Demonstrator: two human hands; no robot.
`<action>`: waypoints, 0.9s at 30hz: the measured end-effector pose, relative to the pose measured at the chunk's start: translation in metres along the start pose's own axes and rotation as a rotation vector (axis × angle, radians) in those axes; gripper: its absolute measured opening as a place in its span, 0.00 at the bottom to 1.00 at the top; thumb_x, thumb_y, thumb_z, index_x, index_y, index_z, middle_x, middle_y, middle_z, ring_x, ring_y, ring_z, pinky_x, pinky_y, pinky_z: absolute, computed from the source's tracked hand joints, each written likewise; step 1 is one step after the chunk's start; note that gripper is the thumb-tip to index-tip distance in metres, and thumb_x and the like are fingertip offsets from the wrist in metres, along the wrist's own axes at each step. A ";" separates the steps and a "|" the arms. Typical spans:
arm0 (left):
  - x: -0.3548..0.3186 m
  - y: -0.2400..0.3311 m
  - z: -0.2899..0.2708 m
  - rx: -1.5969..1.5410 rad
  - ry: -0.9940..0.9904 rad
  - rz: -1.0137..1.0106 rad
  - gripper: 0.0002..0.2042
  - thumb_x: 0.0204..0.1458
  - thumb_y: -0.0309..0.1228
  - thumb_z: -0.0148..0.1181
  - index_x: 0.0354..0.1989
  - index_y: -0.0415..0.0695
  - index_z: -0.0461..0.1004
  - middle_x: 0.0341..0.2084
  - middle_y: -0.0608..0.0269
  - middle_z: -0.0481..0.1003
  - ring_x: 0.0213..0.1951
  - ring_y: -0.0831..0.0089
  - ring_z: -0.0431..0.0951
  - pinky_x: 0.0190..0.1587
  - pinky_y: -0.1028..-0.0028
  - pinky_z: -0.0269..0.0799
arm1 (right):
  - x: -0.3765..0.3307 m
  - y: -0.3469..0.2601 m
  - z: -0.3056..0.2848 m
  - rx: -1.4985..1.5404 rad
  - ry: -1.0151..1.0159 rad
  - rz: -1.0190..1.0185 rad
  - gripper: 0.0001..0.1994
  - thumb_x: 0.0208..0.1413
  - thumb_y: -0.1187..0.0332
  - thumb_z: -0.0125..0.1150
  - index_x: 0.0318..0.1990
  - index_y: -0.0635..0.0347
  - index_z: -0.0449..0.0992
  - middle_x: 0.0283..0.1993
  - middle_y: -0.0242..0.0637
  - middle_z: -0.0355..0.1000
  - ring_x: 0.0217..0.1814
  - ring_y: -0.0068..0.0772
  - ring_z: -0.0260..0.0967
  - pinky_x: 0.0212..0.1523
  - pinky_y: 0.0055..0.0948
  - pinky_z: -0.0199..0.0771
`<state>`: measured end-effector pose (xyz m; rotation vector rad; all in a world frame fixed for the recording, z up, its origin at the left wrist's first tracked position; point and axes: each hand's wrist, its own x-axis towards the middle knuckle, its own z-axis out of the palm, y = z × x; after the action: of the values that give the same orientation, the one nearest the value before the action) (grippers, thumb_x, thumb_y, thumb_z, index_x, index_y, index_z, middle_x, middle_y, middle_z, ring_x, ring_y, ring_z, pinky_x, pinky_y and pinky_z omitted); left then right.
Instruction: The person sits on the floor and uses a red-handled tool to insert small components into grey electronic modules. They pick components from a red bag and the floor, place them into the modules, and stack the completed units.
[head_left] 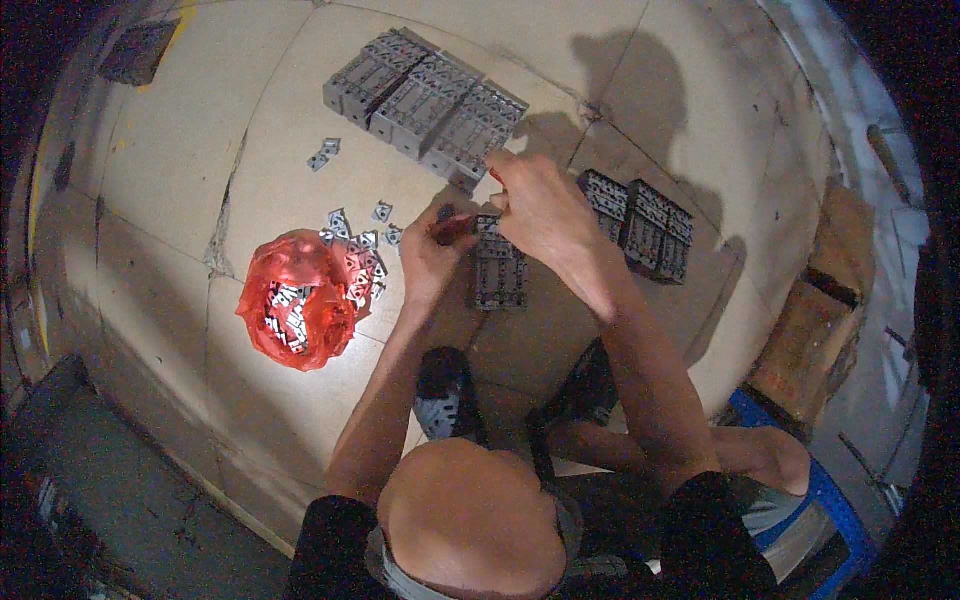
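A grey, slotted metal block stands on the tiled floor between my forearms. My left hand is at its upper left corner, fingers curled and pinched together; what they hold is too dark and small to name. Over the block's far end is my right hand, closed, with a bit of red showing at its fingertips. Whatever the right hand grips is mostly hidden by the fingers. Left of my left hand, small grey metal plates with holes lie in a loose pile beside an open red plastic bag containing more of them.
Beyond my hands is a row of similar grey blocks. More blocks stand right of my right hand. Two small pieces lie apart at left. Cardboard and a blue plastic frame are at right; dark shoes are close below.
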<state>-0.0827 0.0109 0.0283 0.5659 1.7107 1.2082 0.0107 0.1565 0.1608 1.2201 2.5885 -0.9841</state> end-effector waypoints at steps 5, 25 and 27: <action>-0.015 -0.012 0.001 -0.158 -0.011 -0.130 0.21 0.48 0.18 0.71 0.53 0.35 0.77 0.44 0.56 0.84 0.46 0.69 0.84 0.52 0.71 0.79 | -0.012 0.011 0.000 0.046 0.039 -0.043 0.11 0.51 0.78 0.64 0.43 0.69 0.77 0.40 0.62 0.78 0.46 0.63 0.78 0.47 0.53 0.79; 0.001 -0.010 0.015 -0.149 0.046 -0.074 0.17 0.43 0.14 0.72 0.41 0.36 0.76 0.36 0.59 0.82 0.38 0.71 0.82 0.42 0.73 0.80 | -0.044 0.068 0.067 0.817 0.138 0.147 0.12 0.56 0.68 0.74 0.44 0.65 0.85 0.37 0.29 0.82 0.39 0.16 0.74 0.45 0.21 0.75; 0.008 -0.009 0.008 -0.131 -0.010 -0.095 0.17 0.42 0.15 0.74 0.41 0.38 0.77 0.37 0.61 0.83 0.39 0.72 0.83 0.44 0.72 0.80 | -0.041 0.068 0.067 0.800 0.125 0.166 0.11 0.56 0.69 0.74 0.44 0.65 0.86 0.37 0.29 0.82 0.39 0.17 0.75 0.45 0.21 0.75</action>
<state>-0.0777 0.0174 0.0157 0.4059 1.6180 1.2369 0.0765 0.1214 0.0884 1.6452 2.1493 -2.0584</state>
